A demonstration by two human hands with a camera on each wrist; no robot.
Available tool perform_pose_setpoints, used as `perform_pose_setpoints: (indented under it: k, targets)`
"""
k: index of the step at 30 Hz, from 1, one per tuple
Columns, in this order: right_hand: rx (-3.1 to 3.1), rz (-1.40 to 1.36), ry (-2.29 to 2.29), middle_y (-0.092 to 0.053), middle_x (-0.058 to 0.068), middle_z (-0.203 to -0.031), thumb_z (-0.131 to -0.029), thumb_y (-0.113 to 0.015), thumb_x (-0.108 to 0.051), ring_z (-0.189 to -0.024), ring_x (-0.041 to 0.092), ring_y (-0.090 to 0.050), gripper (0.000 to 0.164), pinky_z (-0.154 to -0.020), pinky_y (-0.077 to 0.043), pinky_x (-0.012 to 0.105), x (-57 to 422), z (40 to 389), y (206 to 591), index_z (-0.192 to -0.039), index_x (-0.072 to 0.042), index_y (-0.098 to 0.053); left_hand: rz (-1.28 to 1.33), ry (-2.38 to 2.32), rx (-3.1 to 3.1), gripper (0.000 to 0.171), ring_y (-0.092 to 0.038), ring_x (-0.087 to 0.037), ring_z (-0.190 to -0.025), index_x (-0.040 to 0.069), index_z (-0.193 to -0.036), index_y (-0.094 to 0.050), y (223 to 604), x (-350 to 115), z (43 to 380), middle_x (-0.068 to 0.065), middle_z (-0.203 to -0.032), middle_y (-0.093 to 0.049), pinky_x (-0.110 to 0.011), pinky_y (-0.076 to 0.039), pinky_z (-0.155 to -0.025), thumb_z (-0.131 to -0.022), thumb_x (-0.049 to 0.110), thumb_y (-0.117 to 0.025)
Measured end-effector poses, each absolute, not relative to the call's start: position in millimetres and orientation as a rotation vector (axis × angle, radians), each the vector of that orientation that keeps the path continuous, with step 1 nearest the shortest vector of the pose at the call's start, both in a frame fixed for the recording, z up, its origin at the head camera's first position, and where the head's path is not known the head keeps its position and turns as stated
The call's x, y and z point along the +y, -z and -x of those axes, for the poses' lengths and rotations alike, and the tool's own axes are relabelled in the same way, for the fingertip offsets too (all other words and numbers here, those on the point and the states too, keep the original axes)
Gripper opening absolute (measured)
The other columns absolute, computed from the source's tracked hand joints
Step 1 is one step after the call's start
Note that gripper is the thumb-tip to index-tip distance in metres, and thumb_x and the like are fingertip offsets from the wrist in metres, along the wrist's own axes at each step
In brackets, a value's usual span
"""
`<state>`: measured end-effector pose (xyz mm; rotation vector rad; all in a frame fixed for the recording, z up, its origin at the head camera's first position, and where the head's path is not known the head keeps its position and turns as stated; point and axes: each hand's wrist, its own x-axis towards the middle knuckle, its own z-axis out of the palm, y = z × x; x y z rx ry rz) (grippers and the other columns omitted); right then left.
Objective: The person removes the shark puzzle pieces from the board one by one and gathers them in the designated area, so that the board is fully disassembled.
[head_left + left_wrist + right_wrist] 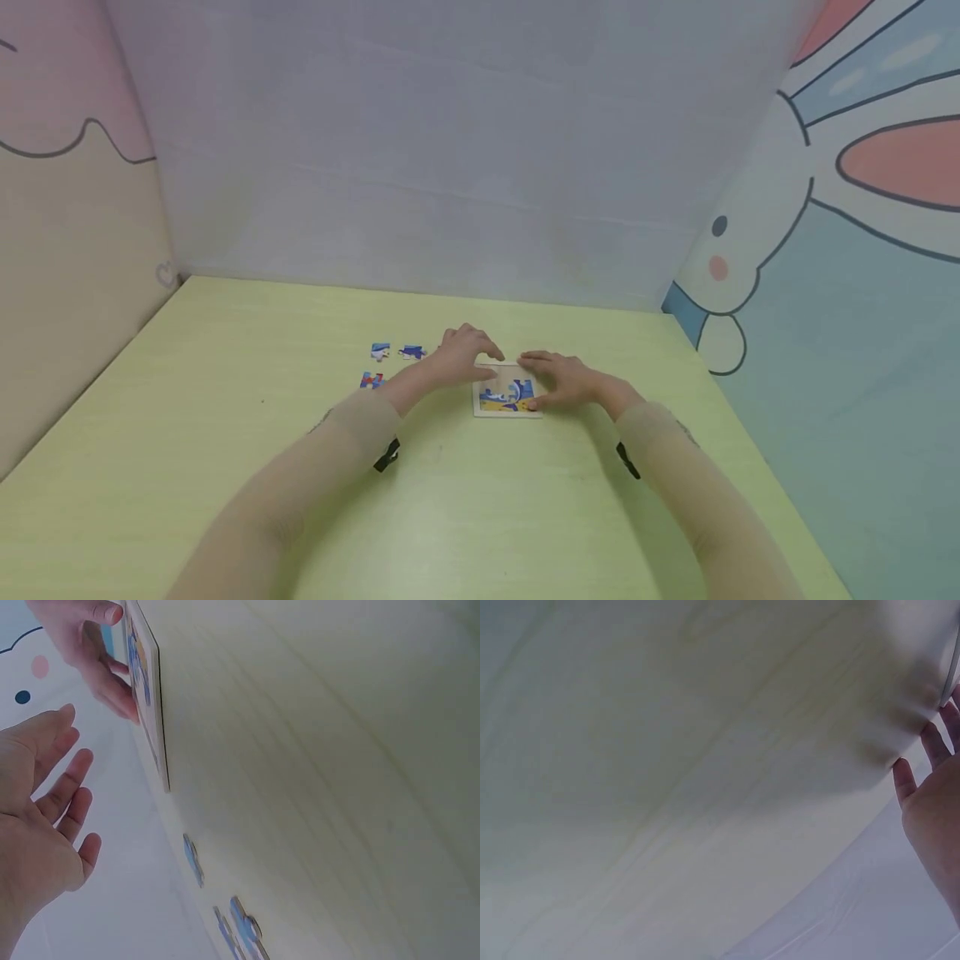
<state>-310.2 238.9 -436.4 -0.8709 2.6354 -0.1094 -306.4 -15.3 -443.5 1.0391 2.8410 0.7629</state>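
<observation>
A small jigsaw puzzle tray (476, 400) with a pale frame lies on the table, its near part filled with blue, white and yellow picture pieces (504, 402). Bare wooden backing shows in its far part. My left hand (461, 357) hovers over the tray's far left corner, thumb and fingers apart with nothing between them. At the right side, my right hand (564, 380) rests against the tray, its thumb on the near right corner and its fingers extended by the far right corner. In the left wrist view, the left hand (45, 802) has loosely bent, empty fingers.
Loose jigsaw pieces lie left of the tray: a blue-and-white one (381, 352), a dark blue one (412, 352) and a red-and-blue one (371, 380) partly covered by the left arm. A pale curtain (420, 167) stands behind the table (465, 517), with printed panels at both sides.
</observation>
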Motion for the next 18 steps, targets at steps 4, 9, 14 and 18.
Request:
perform_pose_setpoints:
  k: [4, 9, 14, 18]
  targets:
    - [2.647, 0.878, 0.128, -0.023, 0.004, -0.156, -0.084, -0.061, -0.057, -0.141, 0.034, -0.022, 0.083, -0.106, -0.019, 0.063, 239.6, 307.7, 437.4, -0.149, -0.017, -0.029, -1.025, -0.754, 2.832, 0.033, -0.043, -0.022, -0.116, 0.023, -0.117, -0.066, 446.4, -2.4, 306.4, 0.004, -0.119, -0.062, -0.046, -0.031, -0.096, -0.085, 0.031, -0.069]
    - [2.663, 0.894, 0.111, -0.022, 0.004, -0.156, -0.083, -0.061, -0.057, -0.142, 0.032, -0.021, 0.084, -0.106, -0.02, 0.062, 240.5, 306.2, 438.6, -0.149, -0.016, -0.029, -0.966, -0.758, 2.788, 0.034, -0.043, -0.022, -0.116, 0.024, -0.119, -0.065, 449.6, 10.5, 308.2, 0.002, -0.12, -0.061, -0.047, -0.03, -0.097, -0.086, 0.03, -0.068]
    - [2.674, 0.906, 0.115, -0.023, 0.004, -0.156, -0.083, -0.061, -0.057, -0.142, 0.031, -0.022, 0.085, -0.106, -0.021, 0.063, 241.9, 306.9, 441.6, -0.149, -0.016, -0.028, -0.913, -0.662, 2.782, 0.034, -0.043, -0.021, -0.113, 0.026, -0.121, -0.064, 456.5, 20.5, 312.1, 0.001, -0.124, -0.059, -0.045, -0.031, -0.096, -0.087, 0.031, -0.065]
    - [2.682, 0.918, 0.114, -0.023, 0.004, -0.156, -0.083, -0.06, -0.058, -0.142, 0.031, -0.022, 0.085, -0.106, -0.021, 0.063, 242.9, 308.1, 444.3, -0.149, -0.016, -0.028, -0.925, -0.582, 2.779, 0.034, -0.045, -0.02, -0.106, 0.025, -0.121, -0.064, 460.2, 23.8, 313.6, 0.001, -0.12, -0.06, -0.043, -0.033, -0.091, -0.087, 0.03, -0.065]
